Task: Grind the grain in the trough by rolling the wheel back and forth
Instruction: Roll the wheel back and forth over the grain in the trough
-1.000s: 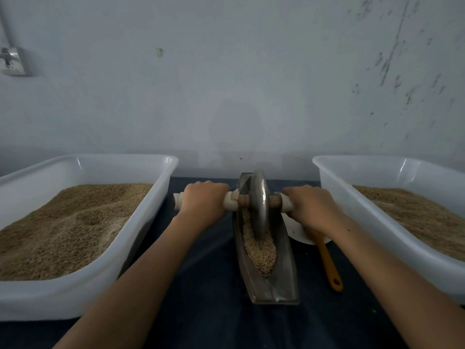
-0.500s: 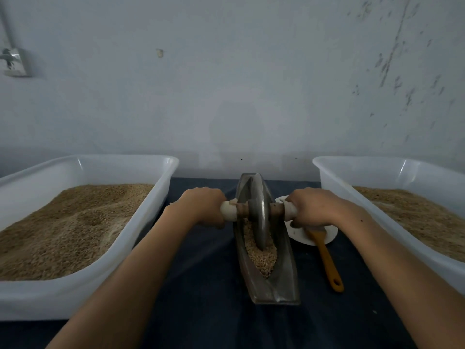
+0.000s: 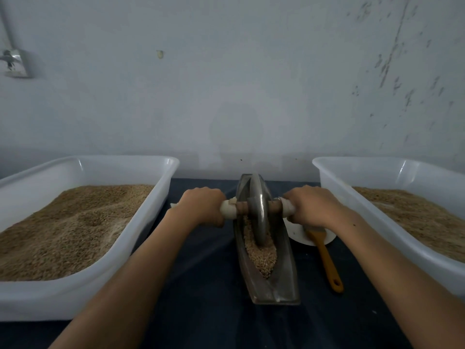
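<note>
Nowhere does any readable writing, brand or label show on the things in view; the tubs, trough and wheel are all plain. Centrally, on a dark blue surface [image 3: 206,311], lies a long, narrow metal trough [image 3: 284,280], boat-shaped and grey, its near end blunt and its far end close to the pale wall [image 3: 226,84]; tan grain [image 3: 261,255] fills the middle and near part of its channel. Upright in the channel stands a grey metal wheel [image 3: 258,210], a thin disc whose lower edge sits in the grain towards the far half of the trough; a brown wooden axle [image 3: 241,206] runs through its hub, with whitish wrapped grips at either side. The left hand [image 3: 202,206] is curled round the left grip, knuckles up; the right hand [image 3: 313,206] is wrapped round the right grip in the same way; both forearms reach in from the near edge.

To the left stands a white plastic tub [image 3: 156,222] heaped with brownish grain; a matching right tub [image 3: 392,238] also holds grain. Between the trough and the right tub lies a small white dish [image 3: 297,234], partly under the right hand, with an orange-handled brush [image 3: 327,263] resting across it, handle towards the near edge. A small metal fitting [image 3: 12,62] is fixed to the wall at far left.
</note>
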`<action>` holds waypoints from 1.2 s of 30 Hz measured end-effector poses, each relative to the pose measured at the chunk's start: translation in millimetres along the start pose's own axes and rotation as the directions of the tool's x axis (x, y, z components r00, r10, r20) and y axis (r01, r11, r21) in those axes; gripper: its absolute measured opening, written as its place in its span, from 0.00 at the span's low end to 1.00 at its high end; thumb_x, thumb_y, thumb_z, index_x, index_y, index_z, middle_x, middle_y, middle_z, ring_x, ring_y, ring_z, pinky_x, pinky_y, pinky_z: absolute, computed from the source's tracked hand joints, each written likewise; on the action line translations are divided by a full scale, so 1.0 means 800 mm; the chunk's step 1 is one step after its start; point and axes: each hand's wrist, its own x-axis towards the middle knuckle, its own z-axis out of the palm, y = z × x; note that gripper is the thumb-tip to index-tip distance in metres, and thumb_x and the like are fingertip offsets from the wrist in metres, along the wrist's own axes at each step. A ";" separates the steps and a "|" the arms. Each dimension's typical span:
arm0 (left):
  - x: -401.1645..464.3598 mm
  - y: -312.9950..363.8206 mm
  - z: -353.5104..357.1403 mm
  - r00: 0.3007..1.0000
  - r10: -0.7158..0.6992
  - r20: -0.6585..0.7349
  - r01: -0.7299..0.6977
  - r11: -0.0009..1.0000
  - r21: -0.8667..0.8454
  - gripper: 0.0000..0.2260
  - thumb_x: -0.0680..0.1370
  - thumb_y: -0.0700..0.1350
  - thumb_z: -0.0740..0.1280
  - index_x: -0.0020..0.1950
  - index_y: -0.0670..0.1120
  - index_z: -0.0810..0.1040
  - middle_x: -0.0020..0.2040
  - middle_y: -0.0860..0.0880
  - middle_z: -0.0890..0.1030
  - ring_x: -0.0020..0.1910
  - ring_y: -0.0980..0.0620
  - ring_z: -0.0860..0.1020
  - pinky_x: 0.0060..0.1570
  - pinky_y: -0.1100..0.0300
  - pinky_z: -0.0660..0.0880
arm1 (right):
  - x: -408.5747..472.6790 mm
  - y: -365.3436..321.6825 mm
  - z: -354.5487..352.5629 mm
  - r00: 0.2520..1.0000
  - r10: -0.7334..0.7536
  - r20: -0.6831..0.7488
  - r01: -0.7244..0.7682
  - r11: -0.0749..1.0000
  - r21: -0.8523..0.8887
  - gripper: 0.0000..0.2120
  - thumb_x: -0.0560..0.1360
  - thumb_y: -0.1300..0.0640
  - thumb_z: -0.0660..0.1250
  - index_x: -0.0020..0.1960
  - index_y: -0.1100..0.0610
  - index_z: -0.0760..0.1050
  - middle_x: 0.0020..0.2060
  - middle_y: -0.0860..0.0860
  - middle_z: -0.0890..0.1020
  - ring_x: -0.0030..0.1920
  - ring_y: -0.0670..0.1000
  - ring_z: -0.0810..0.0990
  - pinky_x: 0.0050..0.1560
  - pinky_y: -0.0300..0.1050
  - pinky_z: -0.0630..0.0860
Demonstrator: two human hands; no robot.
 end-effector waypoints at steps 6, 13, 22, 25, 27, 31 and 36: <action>-0.001 0.000 -0.009 0.989 0.025 0.143 -0.016 0.998 -0.060 0.11 0.70 0.49 0.73 0.47 0.54 0.73 0.40 0.53 0.77 0.39 0.53 0.76 0.41 0.57 0.69 | -0.003 0.007 -0.014 0.964 -0.025 0.265 -0.009 0.992 0.129 0.13 0.71 0.53 0.73 0.39 0.45 0.68 0.38 0.45 0.76 0.41 0.46 0.76 0.35 0.39 0.68; 0.006 -0.004 0.016 0.983 -0.001 -0.184 0.004 1.000 0.018 0.07 0.72 0.50 0.68 0.43 0.54 0.70 0.39 0.54 0.75 0.39 0.53 0.73 0.40 0.57 0.67 | 0.000 -0.001 0.005 0.991 -0.005 -0.131 0.003 1.000 -0.015 0.03 0.76 0.53 0.64 0.44 0.47 0.70 0.43 0.48 0.79 0.43 0.50 0.77 0.43 0.45 0.72; 0.005 -0.003 0.011 0.993 -0.003 -0.121 0.008 0.999 0.049 0.08 0.71 0.50 0.70 0.45 0.53 0.72 0.40 0.54 0.74 0.40 0.52 0.73 0.40 0.57 0.68 | 0.002 0.004 0.004 0.999 -0.015 -0.037 0.016 1.000 0.010 0.07 0.74 0.53 0.66 0.42 0.44 0.69 0.41 0.47 0.79 0.42 0.49 0.77 0.41 0.44 0.71; 0.002 -0.003 -0.001 0.998 -0.002 0.061 0.003 1.000 -0.026 0.10 0.70 0.51 0.72 0.46 0.54 0.73 0.40 0.54 0.75 0.41 0.52 0.75 0.42 0.57 0.70 | 0.001 0.006 -0.005 0.991 -0.025 0.129 0.023 1.000 0.019 0.07 0.72 0.52 0.70 0.44 0.47 0.71 0.44 0.49 0.80 0.45 0.50 0.79 0.44 0.45 0.75; 0.000 -0.002 -0.006 0.991 0.005 0.130 0.004 0.998 -0.070 0.10 0.70 0.50 0.72 0.45 0.55 0.72 0.40 0.53 0.77 0.41 0.52 0.76 0.42 0.57 0.70 | 0.001 0.008 -0.009 0.981 -0.029 0.190 0.021 0.999 0.045 0.10 0.71 0.52 0.71 0.39 0.47 0.69 0.41 0.49 0.80 0.44 0.50 0.79 0.40 0.43 0.74; 0.000 0.002 -0.007 0.995 0.003 0.098 0.000 0.999 -0.036 0.11 0.70 0.51 0.72 0.49 0.53 0.76 0.40 0.53 0.77 0.41 0.52 0.76 0.42 0.57 0.71 | 0.004 0.012 -0.005 0.975 -0.027 0.220 0.004 0.995 0.103 0.14 0.71 0.53 0.72 0.37 0.45 0.66 0.38 0.46 0.77 0.42 0.48 0.78 0.35 0.40 0.68; 0.005 0.003 0.004 0.987 0.011 -0.161 0.003 0.996 0.091 0.07 0.72 0.51 0.69 0.44 0.52 0.72 0.41 0.52 0.77 0.39 0.52 0.74 0.39 0.57 0.67 | 0.006 0.012 0.010 1.000 -0.004 0.020 0.002 0.997 0.073 0.12 0.73 0.53 0.68 0.37 0.44 0.67 0.37 0.45 0.77 0.39 0.47 0.76 0.36 0.41 0.68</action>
